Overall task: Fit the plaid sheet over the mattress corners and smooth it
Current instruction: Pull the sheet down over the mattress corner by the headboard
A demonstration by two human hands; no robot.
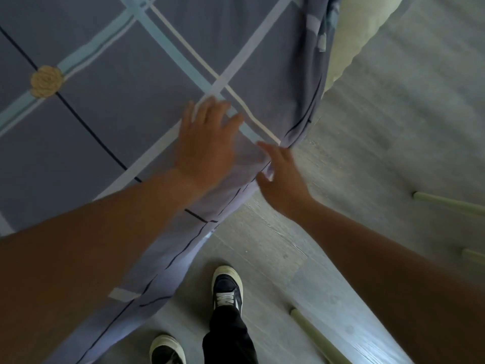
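The plaid sheet is purple-grey with pale blue, white and dark stripes and a yellow rose print. It covers the mattress top and hangs down over the near corner. My left hand lies flat on the sheet close to that corner, fingers spread. My right hand is at the corner's edge with fingers apart, touching the draped fabric; it holds nothing that I can see. A bare strip of pale mattress shows at the upper right, beyond the sheet's edge.
Grey wood-look floor surrounds the bed corner. My two dark shoes with white soles stand on it beside the bed. Pale green furniture legs rise from the floor at the right.
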